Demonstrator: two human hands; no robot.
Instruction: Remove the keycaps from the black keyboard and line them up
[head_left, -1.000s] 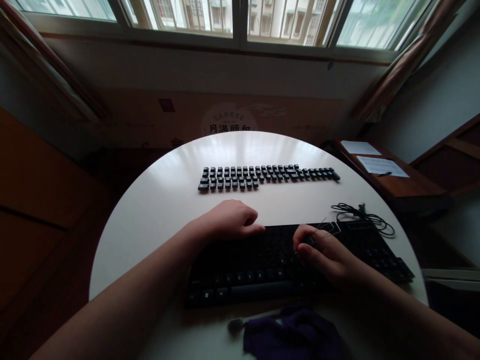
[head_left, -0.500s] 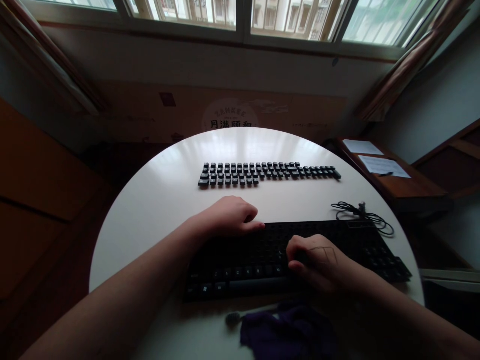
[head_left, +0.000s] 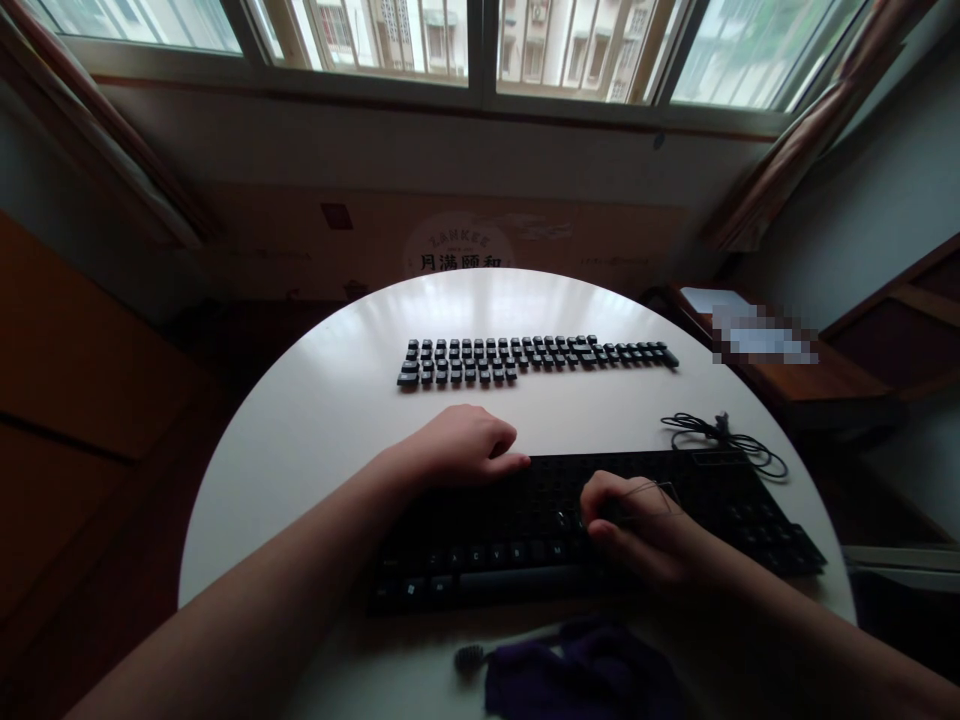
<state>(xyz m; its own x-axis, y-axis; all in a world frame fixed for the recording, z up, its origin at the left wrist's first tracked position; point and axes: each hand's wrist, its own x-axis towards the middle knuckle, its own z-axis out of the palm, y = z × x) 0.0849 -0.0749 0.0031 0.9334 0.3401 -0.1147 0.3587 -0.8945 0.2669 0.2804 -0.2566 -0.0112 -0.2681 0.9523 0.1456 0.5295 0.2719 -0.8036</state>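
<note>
A black keyboard [head_left: 547, 480] lies on the round white table, many of its keycaps off and its lower rows still fitted. My left hand [head_left: 465, 445] is curled over its back edge at the left, thumb on top, holding it. In a closed pinch over the right-middle keys, my right hand [head_left: 634, 520] grips a wire keycap puller [head_left: 660, 490]. Thin wire shows above the knuckles, while the fingers hide most of the tool. Removed keycaps [head_left: 487, 362] stand in several neat rows beyond the keyboard.
A coiled black cable [head_left: 724, 435] sits behind the keyboard's right end. In front lie a small dark-bristled brush [head_left: 470, 658] and a purple cloth [head_left: 577, 675]. Papers [head_left: 757, 330] rest on a wooden surface [head_left: 832, 378] at the right, beyond the table's edge [head_left: 799, 440].
My right hand has shifted slightly right and turned a little, so the puller's wire stands out more. My left hand keeps its place on the keyboard. The whole view has tipped slightly upward.
</note>
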